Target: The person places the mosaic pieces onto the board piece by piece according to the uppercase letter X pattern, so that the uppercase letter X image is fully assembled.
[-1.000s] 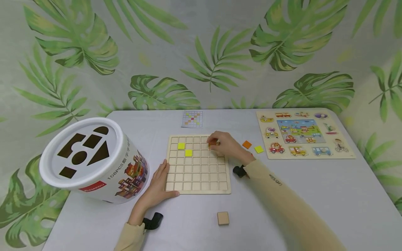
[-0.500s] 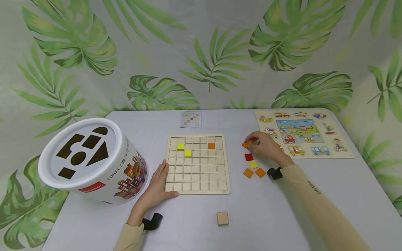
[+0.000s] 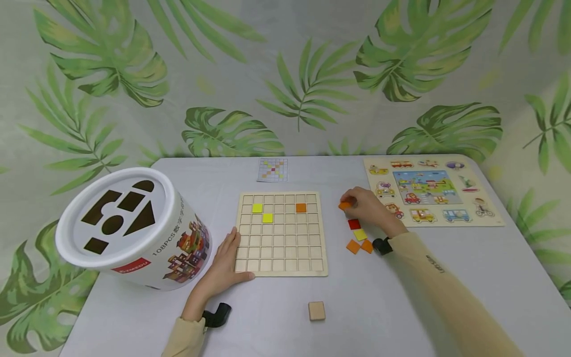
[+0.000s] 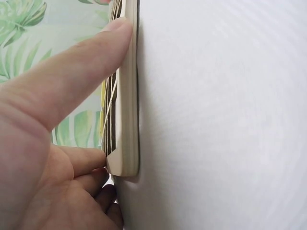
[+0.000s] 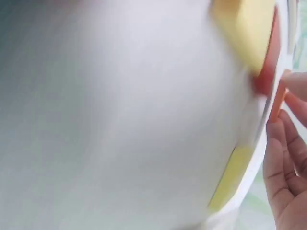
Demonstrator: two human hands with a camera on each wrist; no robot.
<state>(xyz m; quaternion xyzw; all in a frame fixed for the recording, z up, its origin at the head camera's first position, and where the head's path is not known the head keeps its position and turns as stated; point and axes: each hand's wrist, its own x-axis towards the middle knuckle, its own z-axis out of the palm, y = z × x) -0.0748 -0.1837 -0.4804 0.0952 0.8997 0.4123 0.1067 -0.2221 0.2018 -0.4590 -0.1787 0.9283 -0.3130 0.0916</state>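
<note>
My left hand (image 3: 223, 265) rests at the near left corner of a wooden grid board (image 3: 294, 253), fingers straight along its left side, thumb on the front edge. Two yellow tiles (image 3: 267, 218) and one orange tile (image 3: 301, 208) sit in the board's upper cells. To the right of the board, my right hand (image 3: 369, 209) pinches another orange tile (image 3: 343, 205) between thumb and fingers; the right wrist view shows it edge-on. Below that hand lie a red tile (image 3: 354, 224), a yellow tile (image 3: 360, 235) and two orange tiles (image 3: 353, 247). Another yellow tile (image 5: 231, 177) shows in the right wrist view.
A large white bucket (image 3: 183, 248) with shape holes in its lid stands at left. Behind the board lies a small printed pattern card (image 3: 272, 169). A vehicle picture puzzle (image 3: 439, 218) is at the back right, and a wooden block (image 3: 316, 311) lies in front.
My right hand let go of an orange tile in the board's upper right, moved right to the loose tiles, and now holds another orange one, shifted slightly left. The left hand stays put.
</note>
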